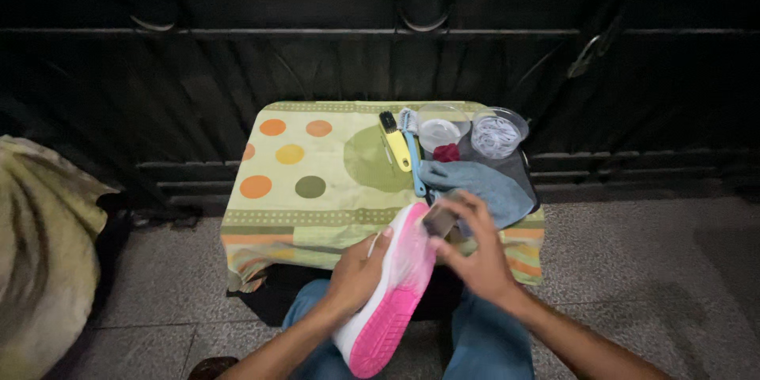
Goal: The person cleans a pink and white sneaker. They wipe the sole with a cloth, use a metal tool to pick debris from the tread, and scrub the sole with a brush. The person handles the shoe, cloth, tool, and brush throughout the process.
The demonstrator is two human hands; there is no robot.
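We see a person seated before a small tabletop (317, 214) covered with a cloth printed with orange, yellow and green dots. The left hand (356, 273) has its grip clenched around the side of a shoe (392, 285) with a white-to-pink sole, holding it sole up over the lap, just in front of the tabletop's near edge. The thumb lies across the sole's edge and the fingers wrap underneath, out of sight.

The right hand (475, 257) grasps a small dark object (439, 219), too blurred for us to name, and presses it against the toe end of the sole. Its fingers curl over that object from above.

On the right part of the tabletop sits a dark tray (529, 182). In the tray lies a blue-grey cloth (487, 186), just beyond the right hand. Behind the cloth stand two clear round containers: one (442, 127) with a dark red item (446, 152) just in front of it, and another (497, 134) holding something pale and stringy. Beside the tray's left edge lie a yellow brush (394, 142) with dark bristles at its far end and a light blue brush (412, 154), close together and roughly parallel.

The floor (649, 277) is grey speckled tile. A dark ornate metal gate (237, 55) rises behind the tabletop, and a pale olive fabric bundle (39, 245) lies at the far left.
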